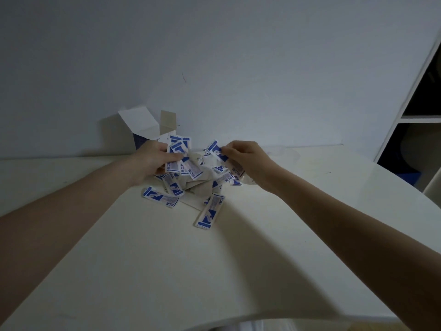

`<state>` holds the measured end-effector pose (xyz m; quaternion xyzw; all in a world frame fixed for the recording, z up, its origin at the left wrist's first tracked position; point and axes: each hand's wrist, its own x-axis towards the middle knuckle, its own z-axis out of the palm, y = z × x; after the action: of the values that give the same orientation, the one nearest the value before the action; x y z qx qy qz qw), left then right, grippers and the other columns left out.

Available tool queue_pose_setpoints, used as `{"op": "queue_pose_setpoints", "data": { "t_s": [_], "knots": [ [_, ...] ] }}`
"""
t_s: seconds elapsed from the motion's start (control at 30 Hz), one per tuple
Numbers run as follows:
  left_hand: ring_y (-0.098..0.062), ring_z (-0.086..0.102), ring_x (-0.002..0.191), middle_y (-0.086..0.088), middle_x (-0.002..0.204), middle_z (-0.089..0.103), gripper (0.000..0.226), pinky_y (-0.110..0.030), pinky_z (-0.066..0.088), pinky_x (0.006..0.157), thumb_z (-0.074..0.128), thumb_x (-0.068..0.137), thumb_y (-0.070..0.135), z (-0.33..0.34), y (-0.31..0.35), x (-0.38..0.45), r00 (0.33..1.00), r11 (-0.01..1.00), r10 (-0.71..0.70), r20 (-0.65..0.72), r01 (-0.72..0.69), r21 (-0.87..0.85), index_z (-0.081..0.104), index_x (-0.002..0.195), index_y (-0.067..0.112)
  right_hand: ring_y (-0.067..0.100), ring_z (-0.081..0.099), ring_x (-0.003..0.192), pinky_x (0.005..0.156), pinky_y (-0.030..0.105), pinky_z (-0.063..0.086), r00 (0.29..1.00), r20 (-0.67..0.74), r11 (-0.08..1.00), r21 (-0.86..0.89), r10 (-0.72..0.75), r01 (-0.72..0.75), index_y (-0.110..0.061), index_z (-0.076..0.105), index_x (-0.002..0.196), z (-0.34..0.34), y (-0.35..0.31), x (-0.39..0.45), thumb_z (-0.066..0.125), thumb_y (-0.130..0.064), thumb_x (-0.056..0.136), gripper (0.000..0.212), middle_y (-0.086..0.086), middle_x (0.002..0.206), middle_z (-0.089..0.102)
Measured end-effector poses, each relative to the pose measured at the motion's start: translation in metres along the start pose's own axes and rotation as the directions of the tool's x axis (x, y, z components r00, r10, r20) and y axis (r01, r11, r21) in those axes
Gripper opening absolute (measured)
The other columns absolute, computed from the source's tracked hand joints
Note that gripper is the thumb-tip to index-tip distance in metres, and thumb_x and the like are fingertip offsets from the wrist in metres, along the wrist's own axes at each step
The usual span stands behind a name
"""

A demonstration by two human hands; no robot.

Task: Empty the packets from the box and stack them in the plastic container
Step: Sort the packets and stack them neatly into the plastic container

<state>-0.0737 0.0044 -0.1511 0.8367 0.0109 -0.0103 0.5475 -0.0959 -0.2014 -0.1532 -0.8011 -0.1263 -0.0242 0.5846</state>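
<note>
1. Your left hand [155, 161] has its grip closed round a fanned bunch of packets [177, 149], gathered upright so they can go over as one stack rather than singly
2. Your right hand [241, 156] pinches one blue-and-white packet [216, 148] between thumb and fingertips at the far side of the heap, most likely to add it to that bunch
3. The remaining packets lie in a loose pile [191, 180] on the table [214, 271] between your hands, with two strays nearer you: one [160, 196] to the left and one [208, 212] in the middle, both flat and apart from the heap
4. The box [143, 127] stands behind your left hand against the wall [214, 56], flaps open; I cannot tell whether any packets are left inside
5. The plastic container seems to be the clear shape [284, 151] just beyond your right hand, but it is too faint to be sure; judged from this, stacking has not yet begun
6. Each packet carries a blue panel with a white figure and a block of small print; a few larger characters show, but nothing reads clearly enough to name a brand
7. A white shelf unit [410, 120] stands at the right
</note>
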Motion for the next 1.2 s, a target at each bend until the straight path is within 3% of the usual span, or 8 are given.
{"op": "queue_pose_setpoints", "data": {
  "t_s": [0.23,0.5,0.57,0.67,0.77,0.9,1.0,1.2],
  "knots": [
    [-0.017,0.059,0.07,-0.006,0.077,0.063,0.02,-0.026,0.045,0.063,0.051,0.094,0.02,0.039,0.015,-0.017,0.991,0.99,0.134,0.031,-0.133,-0.038,0.061,0.079,0.013,0.018,0.052,0.066,0.061,0.027,0.043,0.988,0.029,0.934,0.323,0.152,-0.153,-0.01,0.048,0.075,0.028,-0.003,0.009,0.045,-0.009,0.096,0.021,0.008,0.073,0.054],
    [-0.019,0.055,0.079,-0.013,0.093,0.058,0.028,-0.019,0.037,0.06,0.029,0.101,0.018,0.063,0.035,-0.033,0.973,0.928,0.078,0.219,-0.151,0.34,0.056,0.097,0.01,0.024,0.059,0.078,0.069,0.036,0.05,0.968,-0.25,0.998,0.058,-0.023,0.039,-0.018,0.045,0.09,0.027,-0.001,0.009,0.051,-0.007,0.092,0.013,0.013,0.096,0.065],
    [-0.027,0.056,0.093,-0.014,0.096,0.058,0.035,-0.02,0.038,0.064,0.03,0.101,0.03,0.059,0.032,-0.041,0.941,0.746,0.055,0.335,-0.261,0.612,0.058,0.098,0.01,0.024,0.062,0.084,0.073,0.031,0.048,0.962,-0.176,0.939,-0.31,-0.208,0.146,-0.008,0.054,0.101,0.014,-0.002,0.004,0.051,-0.008,0.092,0.009,0.012,0.095,0.068],
    [-0.018,0.046,0.062,0.0,0.063,0.041,0.044,-0.023,0.03,0.054,0.048,0.09,0.049,0.059,0.019,-0.046,0.913,0.527,-0.106,0.395,-0.285,0.801,0.042,0.061,0.017,0.017,0.059,0.086,0.075,0.021,0.042,0.972,0.134,0.73,-0.642,-0.195,0.235,-0.003,0.064,0.103,-0.002,0.006,-0.004,0.053,-0.007,0.089,0.017,0.013,0.102,0.07],
    [-0.01,0.04,0.053,0.006,0.061,0.038,0.044,-0.022,0.033,0.052,0.062,0.083,0.045,0.068,0.009,-0.047,0.894,0.488,-0.183,0.408,-0.278,0.828,0.034,0.06,0.019,0.013,0.055,0.091,0.078,0.017,0.04,0.924,0.37,0.695,-0.64,-0.096,0.328,-0.001,0.067,0.102,-0.002,0.022,-0.017,0.06,-0.005,0.086,0.017,0.015,0.108,0.066],
    [-0.016,0.046,0.066,0.0,0.07,0.047,0.025,-0.02,0.03,0.052,0.069,0.081,0.034,0.07,0.003,-0.042,0.882,0.536,-0.101,0.461,-0.342,0.772,0.057,0.083,0.012,0.022,0.052,0.114,0.089,0.012,0.036,0.874,0.478,0.697,-0.598,-0.087,0.396,-0.001,0.067,0.105,0.005,0.032,-0.024,0.064,-0.004,0.084,0.022,0.015,0.122,0.056],
    [-0.016,0.049,0.069,-0.002,0.081,0.051,0.028,-0.017,0.033,0.051,0.071,0.079,0.025,0.068,0.0,-0.038,0.87,0.564,-0.039,0.492,-0.387,0.729,0.057,0.098,0.01,0.027,0.059,0.106,0.089,0.029,0.042,0.888,0.454,0.66,-0.644,-0.076,0.386,-0.001,0.065,0.108,0.009,0.034,-0.023,0.062,-0.004,0.084,0.024,0.015,0.113,0.065],
    [-0.015,0.053,0.094,-0.002,0.119,0.059,0.03,-0.024,0.044,0.072,0.054,0.089,0.01,0.021,0.0,-0.018,0.936,0.566,0.146,0.321,-0.345,0.749,0.057,0.118,0.017,0.029,0.06,0.098,0.076,0.031,0.044,0.952,0.193,0.643,-0.703,-0.239,0.304,-0.007,0.055,0.112,0.006,0.034,-0.016,0.053,-0.004,0.088,0.024,0.013,0.107,0.066]
  ]
}}
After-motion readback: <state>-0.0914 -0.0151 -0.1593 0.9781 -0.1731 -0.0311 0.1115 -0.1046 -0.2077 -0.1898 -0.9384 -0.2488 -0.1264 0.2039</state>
